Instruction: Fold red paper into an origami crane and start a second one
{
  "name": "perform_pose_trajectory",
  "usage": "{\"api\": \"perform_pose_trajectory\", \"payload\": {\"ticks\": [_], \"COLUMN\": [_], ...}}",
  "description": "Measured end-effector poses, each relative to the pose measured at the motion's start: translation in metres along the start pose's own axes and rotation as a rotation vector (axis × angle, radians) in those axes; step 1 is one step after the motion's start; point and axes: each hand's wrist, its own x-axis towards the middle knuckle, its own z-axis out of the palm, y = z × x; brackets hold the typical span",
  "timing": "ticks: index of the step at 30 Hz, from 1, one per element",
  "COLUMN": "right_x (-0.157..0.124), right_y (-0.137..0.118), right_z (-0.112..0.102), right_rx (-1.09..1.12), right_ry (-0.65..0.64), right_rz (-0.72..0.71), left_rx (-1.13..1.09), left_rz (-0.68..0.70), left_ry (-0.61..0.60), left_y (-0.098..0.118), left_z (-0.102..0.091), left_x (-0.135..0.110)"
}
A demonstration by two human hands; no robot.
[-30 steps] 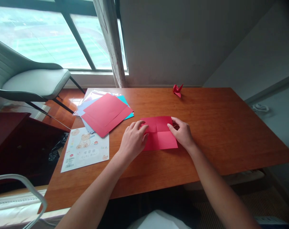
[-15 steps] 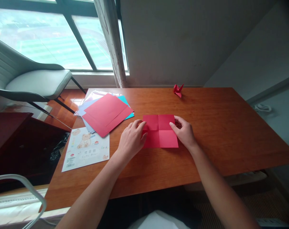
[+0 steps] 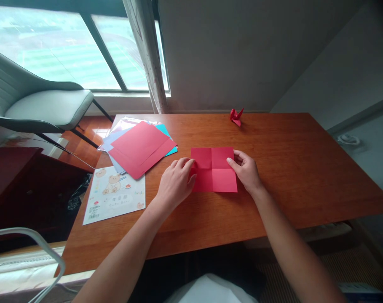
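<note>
A square sheet of red paper [image 3: 224, 179], creased into four quarters, is in front of me above the wooden table. My right hand [image 3: 246, 170] pinches its right edge, thumb on top and the other fingers behind. At the left edge is my left hand [image 3: 178, 179], its fingertips touching the sheet and its thumb held apart from them. A folded red paper crane [image 3: 236, 117] stands near the table's far edge.
Larger red sheets [image 3: 137, 147] lie on blue and lilac paper at the left of the table [image 3: 292, 168]. Closer in is a white pack with bear drawings [image 3: 115, 195]. A pale chair [image 3: 49, 105] stands by the window, beside a curtain [image 3: 147, 54].
The red sheet and my right hand have shifted slightly right, with a small tilt of the sheet. My left hand stays at the left edge. The view has moved a little.
</note>
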Motion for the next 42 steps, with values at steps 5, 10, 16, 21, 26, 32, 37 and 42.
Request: {"api": "perform_pose_trajectory", "payload": {"ticks": [5, 10, 16, 21, 26, 32, 37, 42], "right_x": [-0.0011, -0.0016, -0.0010, -0.0010, -0.0014, -0.0010, -0.0008, -0.0011], "right_y": [-0.0042, -0.0058, -0.0074, -0.0085, -0.0093, -0.0062, -0.0056, -0.0036], "right_z": [0.0000, -0.0011, -0.0019, -0.0018, -0.0017, -0.0022, -0.0028, -0.0027], "right_rx": [0.061, 0.108, 0.155, 0.138, 0.159, 0.151, 0.118, 0.129], "right_ry": [0.013, 0.017, 0.034, 0.019, 0.018, 0.005, -0.004, 0.002], "right_rz": [0.040, 0.089, 0.118, 0.125, 0.133, 0.124, 0.106, 0.089], "left_rx": [0.003, -0.007, -0.037, -0.033, -0.034, -0.036, -0.026, -0.023], "left_rz": [-0.002, -0.002, 0.005, 0.006, 0.008, 0.005, 0.010, 0.014], "left_ry": [0.001, 0.006, 0.023, 0.024, 0.013, 0.012, -0.003, 0.003], "left_y": [-0.0019, -0.0021, -0.0017, -0.0022, -0.0015, -0.0014, -0.0010, -0.0007], "left_z": [0.0039, 0.0059, 0.0071, 0.0077, 0.0064, 0.0066, 0.0061, 0.0061], "left_x": [0.0026, 0.0023, 0.0010, 0.0017, 0.0024, 0.0024, 0.0022, 0.0019]}}
